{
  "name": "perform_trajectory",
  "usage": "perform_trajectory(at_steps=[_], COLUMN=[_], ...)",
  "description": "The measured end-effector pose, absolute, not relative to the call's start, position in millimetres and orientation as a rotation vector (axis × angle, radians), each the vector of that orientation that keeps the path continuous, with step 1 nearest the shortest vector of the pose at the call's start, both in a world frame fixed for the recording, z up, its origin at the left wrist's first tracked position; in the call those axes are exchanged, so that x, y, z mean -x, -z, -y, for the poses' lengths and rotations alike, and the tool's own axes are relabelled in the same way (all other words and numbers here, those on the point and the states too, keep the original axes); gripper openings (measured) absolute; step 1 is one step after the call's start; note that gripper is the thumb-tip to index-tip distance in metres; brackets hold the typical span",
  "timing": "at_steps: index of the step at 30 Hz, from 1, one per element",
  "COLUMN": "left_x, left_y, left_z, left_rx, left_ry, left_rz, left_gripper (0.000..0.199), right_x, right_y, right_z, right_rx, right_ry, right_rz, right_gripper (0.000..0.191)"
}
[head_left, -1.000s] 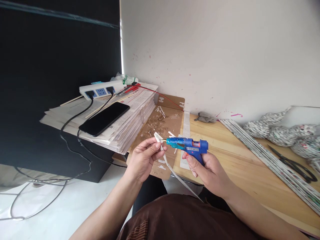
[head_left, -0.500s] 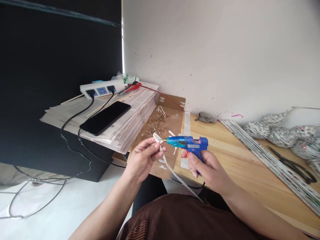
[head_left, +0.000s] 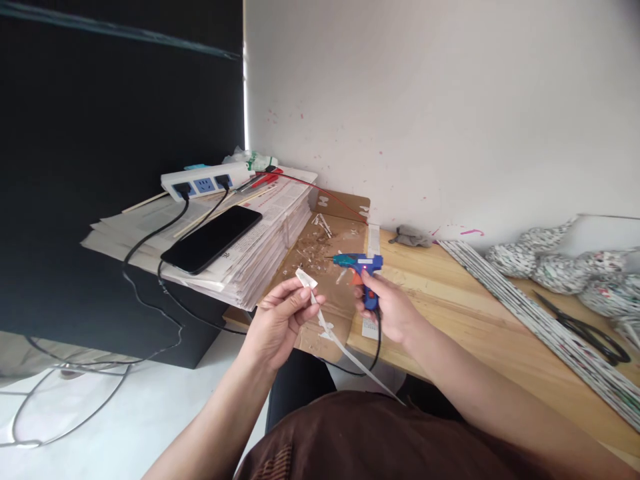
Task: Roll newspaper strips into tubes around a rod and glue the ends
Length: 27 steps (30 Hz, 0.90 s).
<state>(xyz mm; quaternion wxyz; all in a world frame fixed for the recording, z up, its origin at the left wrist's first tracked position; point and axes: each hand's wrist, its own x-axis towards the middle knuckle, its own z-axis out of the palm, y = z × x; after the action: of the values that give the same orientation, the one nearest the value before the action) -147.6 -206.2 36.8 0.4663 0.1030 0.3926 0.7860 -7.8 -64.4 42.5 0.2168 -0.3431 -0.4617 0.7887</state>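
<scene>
My left hand [head_left: 283, 317] pinches a narrow white paper strip [head_left: 340, 343] near its wider, folded top end, which sticks up past the fingertips. The rest of the strip trails down to the right towards my lap. In my right hand [head_left: 387, 303] is a blue glue gun [head_left: 369, 267] with a teal front and an orange trigger. Its nozzle points left, above and to the right of the strip's end, and does not touch it. A black cable hangs from the handle.
Scraps litter a cardboard sheet [head_left: 345, 237] on the wooden table [head_left: 450, 313]. At left, a newspaper stack [head_left: 280, 233] bears a phone [head_left: 213, 239] and a power strip [head_left: 205, 181]. Rolled paper sticks [head_left: 540, 327], black scissors [head_left: 585, 330] and a woven paper piece [head_left: 555, 267] lie right.
The glue gun has moved away from the strip's end, with its handle turned more downright. My left hand still holds the strip in nearly the same place.
</scene>
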Motion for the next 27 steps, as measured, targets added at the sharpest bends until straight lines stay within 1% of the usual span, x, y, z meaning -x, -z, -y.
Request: perform_trajectory(at_steps=[2, 4, 8, 13, 19, 22, 24, 27], left_x=[148, 148, 149, 147, 146, 146, 145, 145], left_y=[-38, -38, -37, -32, -31, -30, -30, -31], left_z=[210, 214, 220, 220, 216, 216, 215, 213], left_rx=[-0.260, -0.267, -0.269, -0.240, -0.246, -0.254, -0.260, -0.266], left_ry=[-1.928, -1.927, -1.913, -1.889, -1.869, -1.862, -1.864, -1.872], left_rz=[-0.972, -0.987, -1.031, -1.052, -1.040, -1.039, -1.038, -1.032], left_gripper=[0.020, 0.019, 0.018, 0.022, 0.022, 0.023, 0.023, 0.022], right_x=[29, 50, 87, 116, 119, 113, 106, 85], right_y=[-37, -33, -28, -18, -21, -32, -40, -50], right_z=[56, 49, 41, 33, 29, 31, 34, 43], right_rx=[1.056, 1.082, 1.192, 1.267, 1.303, 1.331, 1.356, 1.298], right_ry=[-2.329, -2.396, -2.320, -2.276, -2.293, -2.287, -2.247, -2.075], right_rz=[1.144, 1.079, 1.171, 1.162, 1.219, 1.278, 1.357, 1.629], right_gripper=[0.025, 0.026, 0.028, 0.027, 0.030, 0.026, 0.022, 0.024])
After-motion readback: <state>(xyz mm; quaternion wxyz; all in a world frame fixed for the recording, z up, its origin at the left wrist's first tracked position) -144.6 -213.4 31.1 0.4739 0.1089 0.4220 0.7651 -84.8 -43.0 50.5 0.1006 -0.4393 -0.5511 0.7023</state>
